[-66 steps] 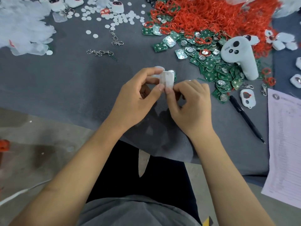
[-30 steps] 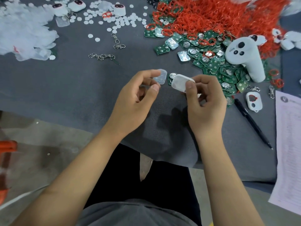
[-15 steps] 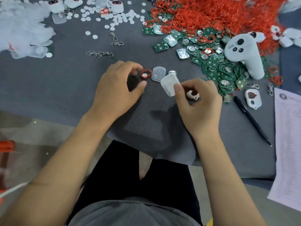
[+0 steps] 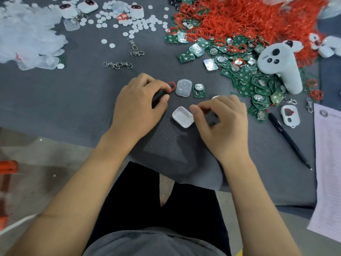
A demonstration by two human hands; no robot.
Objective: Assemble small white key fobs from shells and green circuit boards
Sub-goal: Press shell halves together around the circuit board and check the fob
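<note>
White shell between our hands

The white shell [image 4: 182, 116] lies on the tabletop [image 4: 83, 97], touching our right hand's [image 4: 224, 124] loosely curled fingers; our left hand [image 4: 137, 106] pinches a red ring [image 4: 171, 86].

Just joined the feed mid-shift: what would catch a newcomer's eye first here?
The red rubber ring heap at the top right, spilling onto a scatter of green circuit boards, with a white handheld controller lying on them. At centre, the left hand touches a single red ring beside a clear shell, while the right hand is next to a white shell.
</note>
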